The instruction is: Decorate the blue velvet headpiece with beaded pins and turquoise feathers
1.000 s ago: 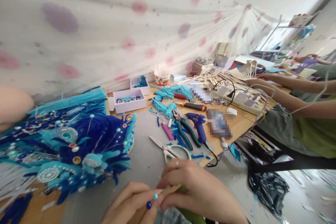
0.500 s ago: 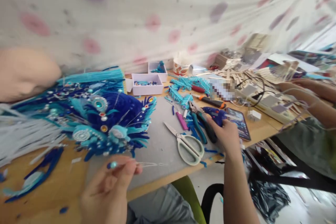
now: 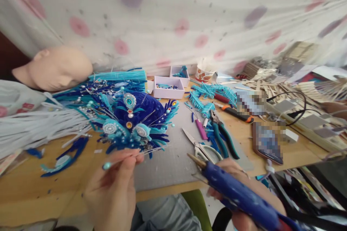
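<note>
Between the thumb and fingers of my left hand (image 3: 115, 184) is a thin wire stem with a turquoise bead (image 3: 106, 166) at its near end. The wire's other end points right, over the grey mat (image 3: 162, 173). My right hand (image 3: 244, 187) is wrapped round a blue hot glue gun (image 3: 233, 187), its brass-coloured nozzle pointing left toward the left hand. Just beyond my left hand lies a blue beaded headdress (image 3: 132, 115) with jewels, pearls and feathery edges. White-handled scissors (image 3: 200, 148) lie behind the nozzle, partly covered by the glue gun. Pliers (image 3: 223, 133) with teal handles rest beside them.
Two small white boxes, one a bead box (image 3: 168, 92), stand at the back near a paper cup (image 3: 204, 74). A mannequin head (image 3: 55, 68) lies back left above white strips (image 3: 40, 126). A phone (image 3: 267, 142) and power strip (image 3: 311, 126) are on the right, with part of another person's arm.
My right hand has lifted the glue gun off the table and brought it toward me, nozzle turned left. The view has shifted left. My left hand still pinches the beaded wire.
</note>
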The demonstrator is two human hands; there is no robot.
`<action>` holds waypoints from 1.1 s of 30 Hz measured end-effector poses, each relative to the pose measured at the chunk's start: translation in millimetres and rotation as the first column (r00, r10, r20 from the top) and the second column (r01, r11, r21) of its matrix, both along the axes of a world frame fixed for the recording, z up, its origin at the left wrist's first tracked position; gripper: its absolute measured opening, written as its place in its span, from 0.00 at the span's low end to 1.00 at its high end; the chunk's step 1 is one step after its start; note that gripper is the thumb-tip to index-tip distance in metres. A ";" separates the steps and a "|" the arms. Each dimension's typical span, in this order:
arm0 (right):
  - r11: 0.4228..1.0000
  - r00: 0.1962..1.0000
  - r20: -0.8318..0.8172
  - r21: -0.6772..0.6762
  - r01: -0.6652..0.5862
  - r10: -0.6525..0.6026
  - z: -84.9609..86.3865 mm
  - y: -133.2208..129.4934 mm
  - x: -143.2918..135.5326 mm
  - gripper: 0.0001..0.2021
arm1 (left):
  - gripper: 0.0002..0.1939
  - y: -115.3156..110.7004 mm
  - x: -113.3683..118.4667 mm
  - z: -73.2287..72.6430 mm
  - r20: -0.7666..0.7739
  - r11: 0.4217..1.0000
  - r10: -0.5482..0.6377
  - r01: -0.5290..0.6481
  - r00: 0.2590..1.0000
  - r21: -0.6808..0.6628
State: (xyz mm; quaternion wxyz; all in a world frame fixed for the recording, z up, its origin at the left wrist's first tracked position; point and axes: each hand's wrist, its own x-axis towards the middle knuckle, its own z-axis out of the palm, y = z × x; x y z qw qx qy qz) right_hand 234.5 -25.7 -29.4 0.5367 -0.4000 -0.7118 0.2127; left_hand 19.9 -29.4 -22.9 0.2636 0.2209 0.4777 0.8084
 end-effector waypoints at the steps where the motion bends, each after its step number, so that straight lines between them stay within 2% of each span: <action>1: 0.999 0.999 0.021 0.032 -0.043 0.043 -0.7 4.4 -4.3 0.30 | 0.13 -1.1 0.1 0.6 -0.018 1.000 0.013 -0.013 1.000 0.004; 4: 0.998 0.997 0.059 0.043 -0.054 0.051 -0.8 10.5 -12.1 0.31 | 0.11 -3.5 -0.1 -0.1 -0.062 1.000 0.016 -0.015 0.998 0.024; 8: 0.995 0.994 0.109 -0.101 0.008 0.003 0.4 2.4 -13.5 0.32 | 0.09 -4.0 2.2 -3.7 -0.118 0.998 -0.009 0.017 0.993 0.066; 13: 0.985 0.996 0.089 -0.174 -0.001 0.017 1.0 -2.7 -15.9 0.30 | 0.07 -5.8 5.1 -5.8 -0.182 0.995 -0.029 0.046 0.983 0.090; 18: 0.984 0.993 0.109 -0.176 -0.024 0.043 0.1 -0.4 -16.8 0.29 | 0.07 -8.0 3.5 -5.4 -0.192 0.996 -0.031 0.047 0.981 0.078; 26: 0.986 0.995 0.099 -0.164 0.023 -0.007 -1.1 -1.5 -15.1 0.30 | 0.06 -7.8 3.5 -4.9 -0.169 0.995 -0.008 0.025 0.986 0.096; 33: 0.989 0.997 0.071 -0.148 0.011 -0.001 -1.2 3.4 -14.2 0.30 | 0.08 -7.3 2.1 -1.6 -0.123 0.999 0.036 -0.033 0.992 0.028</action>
